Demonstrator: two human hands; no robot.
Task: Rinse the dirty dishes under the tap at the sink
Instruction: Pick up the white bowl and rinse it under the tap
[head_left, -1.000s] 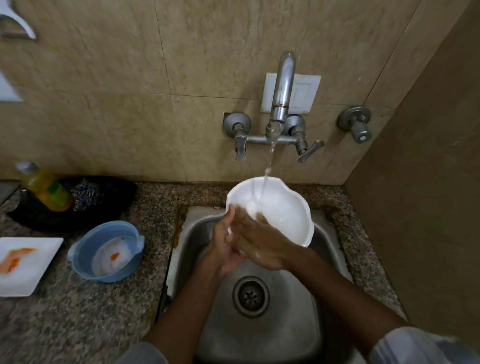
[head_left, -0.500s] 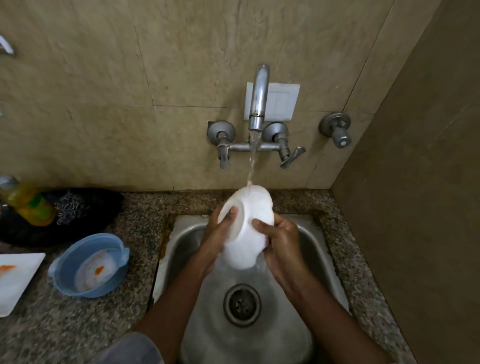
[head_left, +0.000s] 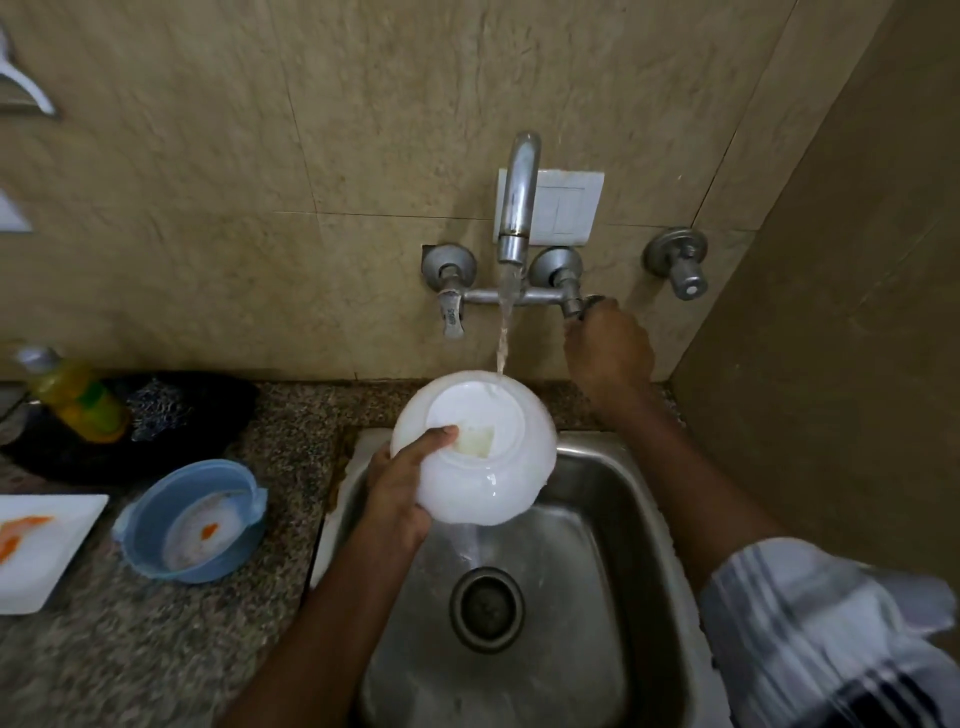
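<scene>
A white bowl is held upside down over the steel sink, its base toward me with a pale label on it. My left hand grips its left rim, thumb on the base. Water runs from the tap onto the bowl's far edge and spills off into the basin. My right hand is up at the wall, closed around the tap's right lever handle. A blue bowl with orange residue and a white square plate with orange smears sit on the counter at the left.
The granite counter surrounds the sink. A yellow dish-soap bottle and a steel scrubber rest in a black dish at the back left. A separate valve sticks out of the wall on the right, beside the side wall.
My right hand has let go of the bowl and risen to the tap's right handle. The left hand alone now holds the bowl, turned base up under the stream.
</scene>
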